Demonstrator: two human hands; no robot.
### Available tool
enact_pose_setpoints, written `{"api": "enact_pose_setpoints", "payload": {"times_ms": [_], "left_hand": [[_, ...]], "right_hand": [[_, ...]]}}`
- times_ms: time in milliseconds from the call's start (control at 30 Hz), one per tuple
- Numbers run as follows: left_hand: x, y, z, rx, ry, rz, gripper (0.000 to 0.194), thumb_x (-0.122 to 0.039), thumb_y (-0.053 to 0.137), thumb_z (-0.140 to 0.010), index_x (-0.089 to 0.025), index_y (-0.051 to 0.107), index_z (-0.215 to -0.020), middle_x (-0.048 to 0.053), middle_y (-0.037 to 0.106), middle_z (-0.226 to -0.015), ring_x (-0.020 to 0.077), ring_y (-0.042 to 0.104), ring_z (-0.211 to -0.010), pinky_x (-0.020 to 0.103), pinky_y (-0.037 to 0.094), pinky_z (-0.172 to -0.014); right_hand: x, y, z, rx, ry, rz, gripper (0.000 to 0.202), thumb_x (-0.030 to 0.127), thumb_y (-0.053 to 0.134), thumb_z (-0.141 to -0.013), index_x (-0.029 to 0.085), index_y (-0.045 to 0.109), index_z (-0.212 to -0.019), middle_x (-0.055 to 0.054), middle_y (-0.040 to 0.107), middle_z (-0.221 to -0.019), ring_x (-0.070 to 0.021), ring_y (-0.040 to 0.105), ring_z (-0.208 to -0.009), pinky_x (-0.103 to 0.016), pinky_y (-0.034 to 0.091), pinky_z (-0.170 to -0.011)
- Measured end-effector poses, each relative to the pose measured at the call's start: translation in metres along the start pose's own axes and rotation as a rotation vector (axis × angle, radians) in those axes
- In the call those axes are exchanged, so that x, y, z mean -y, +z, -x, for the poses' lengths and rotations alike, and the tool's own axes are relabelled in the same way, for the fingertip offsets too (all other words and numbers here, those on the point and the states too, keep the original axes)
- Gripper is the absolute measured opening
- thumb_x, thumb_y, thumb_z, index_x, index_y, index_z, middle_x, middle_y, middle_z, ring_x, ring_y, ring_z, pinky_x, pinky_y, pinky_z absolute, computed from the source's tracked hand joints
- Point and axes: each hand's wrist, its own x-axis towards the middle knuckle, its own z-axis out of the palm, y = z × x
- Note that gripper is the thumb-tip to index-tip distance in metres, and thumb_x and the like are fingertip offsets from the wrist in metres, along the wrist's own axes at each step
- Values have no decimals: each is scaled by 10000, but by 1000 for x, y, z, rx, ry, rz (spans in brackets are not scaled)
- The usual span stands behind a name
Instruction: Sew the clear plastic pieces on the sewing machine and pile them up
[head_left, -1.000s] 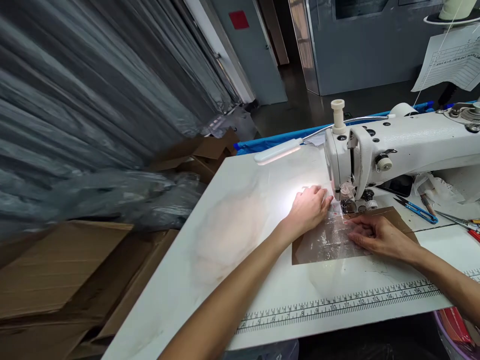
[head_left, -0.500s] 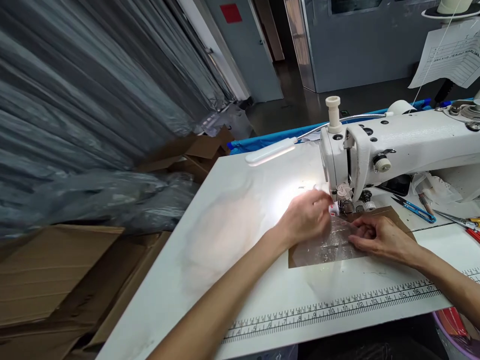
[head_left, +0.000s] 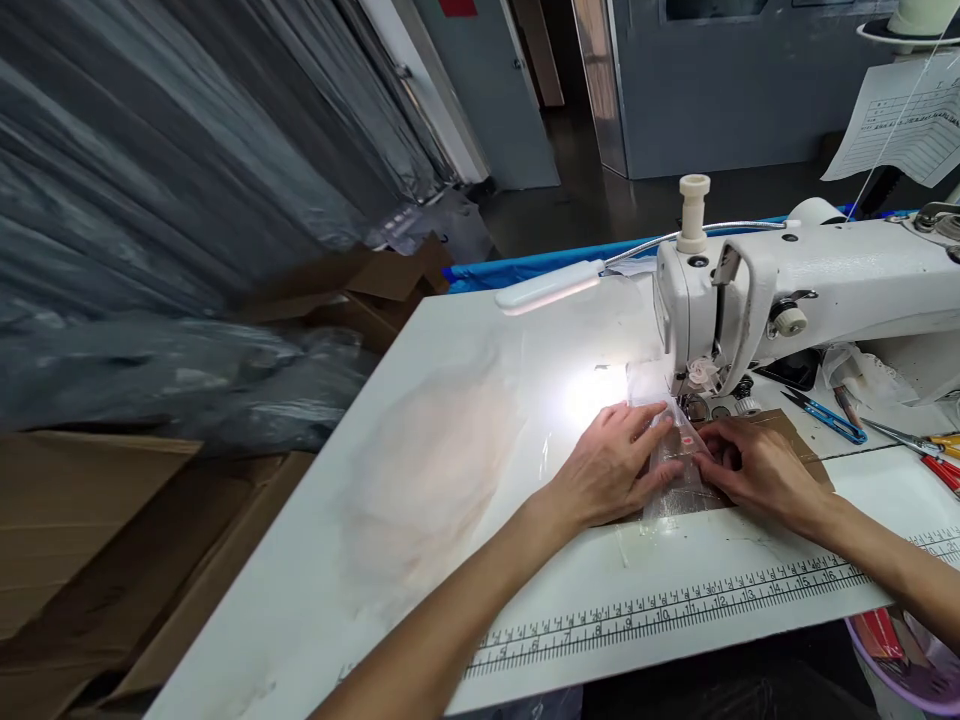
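A sheer, whitish piece of fabric (head_left: 679, 468) lies in front of the needle area of a white sewing machine (head_left: 862, 275). My left hand (head_left: 619, 455) rests on its left side, fingers apart and lying fairly flat. On the right side, my right hand (head_left: 750, 470) pinches the fabric edge between thumb and fingers. Beneath both hands is a brown sheet (head_left: 795, 445), partly covered. A small red mark shows on the fabric near the presser foot. Part of the fabric passes behind the needle.
Blue snips (head_left: 825, 415) and scissors (head_left: 911, 440) lie right of my hands. A lamp (head_left: 551, 287) shines over the white table (head_left: 450, 350), which has a printed ruler (head_left: 675, 612) near its front edge. Cardboard boxes (head_left: 90, 520) stand at the left.
My left hand has come down from beside the needle and spread onto the fabric. My right hand stays near the fabric's right edge. The camera view has shifted slightly.
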Motion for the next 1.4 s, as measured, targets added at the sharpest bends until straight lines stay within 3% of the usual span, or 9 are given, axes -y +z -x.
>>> {"api": "enact_pose_setpoints", "payload": {"times_ms": [100,200,333,500,633,700,967,1267,1400], "left_hand": [[-6,-3,0,-197,-22,-101,194,-248,477,-966,-141,551,-1110,123,678,-1052,228,655,-886,372,521,-696],[-16,-3,-2,-291,46,-147,196,-164,523,-929,-138,542,-1123,116,687,-1035,219,659,-891,355,530,-698],[-24,4,-3,-179,80,-27,268,-145,481,-940,-142,521,-1206,143,664,-1170,245,638,-1060,415,546,-825],[-16,11,2,-23,11,190,203,-212,463,-966,-164,602,-1106,95,709,-1046,194,674,-929,374,567,-774],[-11,10,5,-32,20,214,201,-204,464,-977,-204,663,-946,57,715,-1058,161,677,-910,365,563,-784],[-11,10,4,-46,44,177,215,-190,459,-980,-204,664,-918,51,715,-1050,151,676,-903,373,562,-812],[-14,8,3,-73,59,102,207,-118,472,-945,-217,654,-950,29,713,-936,153,657,-780,398,518,-787],[-14,9,3,-70,84,113,174,-119,490,-946,-230,623,-928,-5,728,-917,131,675,-786,396,495,-868],[-16,10,2,-104,88,93,150,-119,499,-950,-217,604,-905,-11,733,-893,118,678,-761,405,483,-902]], "right_hand": [[2,3,2,-24,19,-5,165,289,577,-865,179,640,-971,-41,661,-795,-146,583,-636,-282,434,-582],[2,10,4,-70,-45,64,163,231,533,-885,192,662,-978,-53,671,-843,-164,615,-709,-280,433,-604],[2,13,5,-40,-137,164,248,201,461,-915,193,676,-1039,-85,677,-950,-191,635,-795,-301,455,-651],[0,-13,-6,180,-272,18,247,244,502,-901,197,688,-1056,-69,695,-988,-181,639,-871,-295,478,-762],[-8,-26,-19,181,-94,77,302,309,484,-911,216,714,-1084,-28,682,-744,-133,566,-603,-249,395,-571],[-12,-24,-21,175,-96,114,311,316,490,-907,226,717,-1100,-25,667,-715,-127,540,-572,-244,369,-552],[-20,-10,-16,113,-376,185,332,293,438,-941,231,677,-1162,-74,651,-1070,-147,567,-753,-252,399,-609],[-25,3,-16,140,-387,356,348,275,383,-969,187,625,-1204,-133,606,-1057,-184,549,-811,-262,408,-579],[-25,2,-13,106,-358,264,355,250,409,-960,205,632,-1233,-120,602,-1129,-192,582,-885,-281,466,-657]]}}
